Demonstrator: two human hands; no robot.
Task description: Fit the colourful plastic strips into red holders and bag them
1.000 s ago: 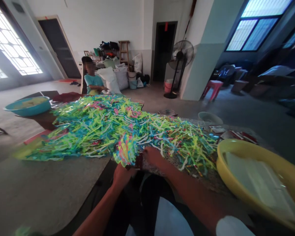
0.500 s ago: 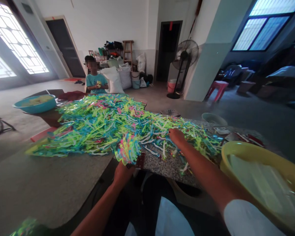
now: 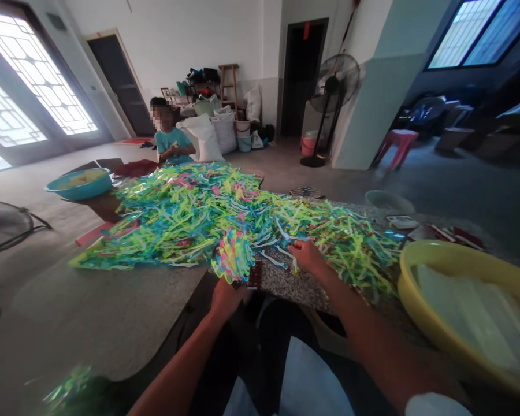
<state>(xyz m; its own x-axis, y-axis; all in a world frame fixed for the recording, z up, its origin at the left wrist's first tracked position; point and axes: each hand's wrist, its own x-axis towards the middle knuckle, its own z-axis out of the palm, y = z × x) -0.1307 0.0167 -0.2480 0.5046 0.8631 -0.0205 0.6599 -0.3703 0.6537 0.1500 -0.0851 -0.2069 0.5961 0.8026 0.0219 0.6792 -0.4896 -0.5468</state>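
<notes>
My left hand (image 3: 227,297) is closed around the lower end of an upright bunch of plastic strips (image 3: 234,257), coloured pink, yellow-green and blue, at the table's near edge. To its right, my right hand (image 3: 308,255) has its fingertips pinched together low over the tabletop. A pale white-and-blue strip (image 3: 285,233) reaches to these fingers and seems to be held in them; the contact itself is partly hidden. Around and beyond both hands spreads a large heap of loose, shiny strips (image 3: 177,214), mostly yellow-green and blue with some pink and white.
A yellow basin (image 3: 416,254) holding pale, clear plastic stands at the right. Far left is a blue basin (image 3: 78,188) with yellowish contents. Behind the heap sits another person (image 3: 173,144), hands together. Sacks (image 3: 203,138) and a standing fan (image 3: 329,86) are farther back.
My right hand has drawn back from the heap, towards me and slightly left, with a pale strip by its fingers. The left hand keeps its bunch. The camera view has turned slightly.
</notes>
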